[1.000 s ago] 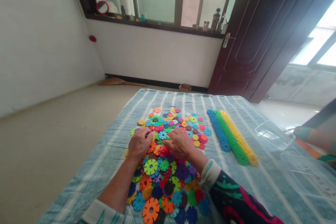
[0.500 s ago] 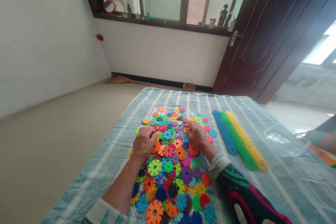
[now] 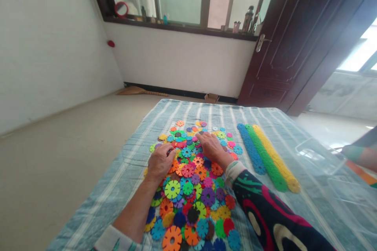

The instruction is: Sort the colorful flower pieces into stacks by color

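Observation:
A spread of colourful notched plastic discs (image 3: 187, 170) lies overlapping on a striped cloth. On the left side of the pile, my left hand (image 3: 160, 161) is closed, with a dark notched disc (image 3: 170, 151) partly showing between thumb and fingers. My right hand (image 3: 212, 147) reaches over the upper part of the pile, palm down. Its fingers are stretched forward, their tips close to a dark disc among pink and blue ones. Nothing is visible in the right hand, though its underside is hidden.
To the right lie three long rows of overlapping discs: a blue row (image 3: 253, 151), a green row (image 3: 266, 159) and a yellow row (image 3: 277, 159). Beyond them stands a clear plastic box (image 3: 321, 157). At the right edge, part of another person (image 3: 361, 159) shows, blurred.
My right hand has moved left across the pile, toward its middle. My left hand keeps its place and its closed grip.

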`<state>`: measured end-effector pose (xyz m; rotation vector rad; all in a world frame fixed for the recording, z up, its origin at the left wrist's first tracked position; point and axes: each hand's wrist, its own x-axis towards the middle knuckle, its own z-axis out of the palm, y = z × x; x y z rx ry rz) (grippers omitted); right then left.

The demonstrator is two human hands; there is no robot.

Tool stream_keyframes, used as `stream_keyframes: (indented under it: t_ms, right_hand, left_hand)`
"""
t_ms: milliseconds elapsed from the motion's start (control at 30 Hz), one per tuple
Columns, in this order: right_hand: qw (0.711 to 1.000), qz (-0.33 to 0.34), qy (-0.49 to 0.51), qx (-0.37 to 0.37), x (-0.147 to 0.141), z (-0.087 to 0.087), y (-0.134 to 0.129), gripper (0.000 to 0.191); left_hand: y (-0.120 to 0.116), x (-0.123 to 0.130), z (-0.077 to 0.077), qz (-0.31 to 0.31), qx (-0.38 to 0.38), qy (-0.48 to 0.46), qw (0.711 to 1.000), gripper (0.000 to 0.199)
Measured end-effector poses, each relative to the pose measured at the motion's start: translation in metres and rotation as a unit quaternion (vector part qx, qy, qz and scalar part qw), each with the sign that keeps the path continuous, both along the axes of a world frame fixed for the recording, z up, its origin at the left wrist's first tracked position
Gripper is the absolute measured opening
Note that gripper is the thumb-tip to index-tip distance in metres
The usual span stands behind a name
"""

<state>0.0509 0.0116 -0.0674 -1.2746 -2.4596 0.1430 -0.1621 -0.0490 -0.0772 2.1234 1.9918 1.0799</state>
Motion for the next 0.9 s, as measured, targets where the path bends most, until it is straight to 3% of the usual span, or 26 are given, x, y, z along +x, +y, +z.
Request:
stream_keyframes:
  t_ms: [133, 267, 433, 667, 767, 900]
  right_hand:
    - [0.999, -0.005, 0.031, -0.006, -0.002, 0.003, 0.003, 0.041]
    - [0.992, -0.052, 0.116, -0.015, 0.009, 0.003, 0.004, 0.039]
    - [0.954, -0.128, 0.268, -0.053, 0.039, 0.000, -0.003, 0.033]
    - [0.901, -0.132, 0.395, -0.123, 0.086, -0.006, -0.044, 0.023]
    - [0.905, -0.108, 0.390, -0.131, 0.098, -0.008, -0.070, 0.018]
    - [0.934, -0.119, 0.321, -0.105, 0.110, -0.005, -0.098, 0.024]
  left_hand:
    - [0.001, -0.001, 0.000, -0.002, 0.000, 0.000, 1.000, 0.024]
    - [0.000, -0.002, 0.001, -0.006, -0.008, 0.000, 1.000, 0.026]
    - [0.001, -0.002, 0.003, -0.006, -0.016, 0.010, 1.000, 0.028]
    - [0.005, -0.004, 0.007, 0.001, -0.030, 0.023, 0.999, 0.033]
    - [0.007, -0.004, 0.010, 0.006, -0.041, 0.027, 0.999, 0.035]
    - [0.009, -0.003, 0.014, 0.011, -0.068, 0.032, 0.997, 0.039]
